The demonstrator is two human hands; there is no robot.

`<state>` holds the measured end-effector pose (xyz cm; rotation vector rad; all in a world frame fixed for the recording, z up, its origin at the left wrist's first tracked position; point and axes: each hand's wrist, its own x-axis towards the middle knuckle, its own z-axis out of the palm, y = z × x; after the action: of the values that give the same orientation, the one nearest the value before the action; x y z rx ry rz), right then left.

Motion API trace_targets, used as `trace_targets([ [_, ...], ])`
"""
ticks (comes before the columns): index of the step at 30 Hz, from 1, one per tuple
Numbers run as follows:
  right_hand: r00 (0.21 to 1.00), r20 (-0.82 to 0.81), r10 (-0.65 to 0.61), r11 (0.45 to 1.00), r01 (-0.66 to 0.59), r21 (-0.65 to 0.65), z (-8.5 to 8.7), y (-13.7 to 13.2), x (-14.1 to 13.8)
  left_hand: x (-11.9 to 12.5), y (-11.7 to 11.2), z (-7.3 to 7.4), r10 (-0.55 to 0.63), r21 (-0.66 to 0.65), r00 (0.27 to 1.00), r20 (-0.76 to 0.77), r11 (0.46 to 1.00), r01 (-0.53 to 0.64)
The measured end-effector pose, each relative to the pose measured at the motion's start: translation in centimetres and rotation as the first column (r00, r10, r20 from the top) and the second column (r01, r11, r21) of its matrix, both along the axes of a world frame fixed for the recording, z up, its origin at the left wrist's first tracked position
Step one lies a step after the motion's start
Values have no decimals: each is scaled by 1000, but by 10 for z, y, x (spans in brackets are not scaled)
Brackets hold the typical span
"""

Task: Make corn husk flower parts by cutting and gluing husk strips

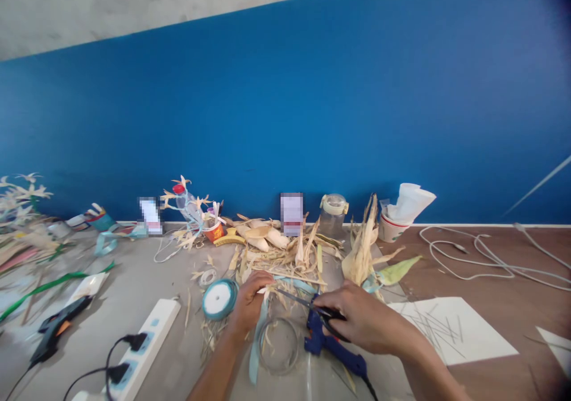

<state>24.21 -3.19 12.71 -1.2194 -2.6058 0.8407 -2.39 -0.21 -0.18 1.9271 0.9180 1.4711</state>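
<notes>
My left hand [250, 303] is closed, pinching a small pale strip of corn husk [263, 291] between thumb and fingers. A light-blue ribbon [254, 356] hangs just below those fingertips; whether they hold it too I cannot tell. In my right hand [357, 318] is a pair of dark-handled scissors [297, 299], blades pointing left toward the pinched strip. Below the scissors lies a blue glue gun [332, 347], partly covered by that hand. A coil of thin wire [279, 346] rests between my forearms. Beside my left hand is a teal ribbon spool [219, 298].
Dried corn husks [267, 234] are heaped behind my hands. A glass jar [333, 215] and a paper cup [392, 228] stand along the blue panel [285, 103]. At left are a power strip [156, 335] and a black glue gun [57, 329]. Thin sticks lie on white paper [482, 335].
</notes>
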Motion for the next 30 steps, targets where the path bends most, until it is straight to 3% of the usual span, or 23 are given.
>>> trace_targets([
  [16, 1000, 4, -24, 999, 23, 31, -1, -1, 0, 2, -2, 5, 40, -56, 999, 0, 998, -40],
  [22, 999, 13, -37, 999, 37, 12, -3, 0, -1, 4, -2, 9, 69, 14, 998, -14, 998, -68],
  [27, 999, 18, -43, 999, 43, 34, 4, -1, 3, 5, -2, 9, 149, 19, 988, -38, 989, -149],
  [30, 993, 42, -114, 993, 112, 40, 6, 0, 4, 4, -2, 7, 208, -21, 978, -31, 978, -209],
])
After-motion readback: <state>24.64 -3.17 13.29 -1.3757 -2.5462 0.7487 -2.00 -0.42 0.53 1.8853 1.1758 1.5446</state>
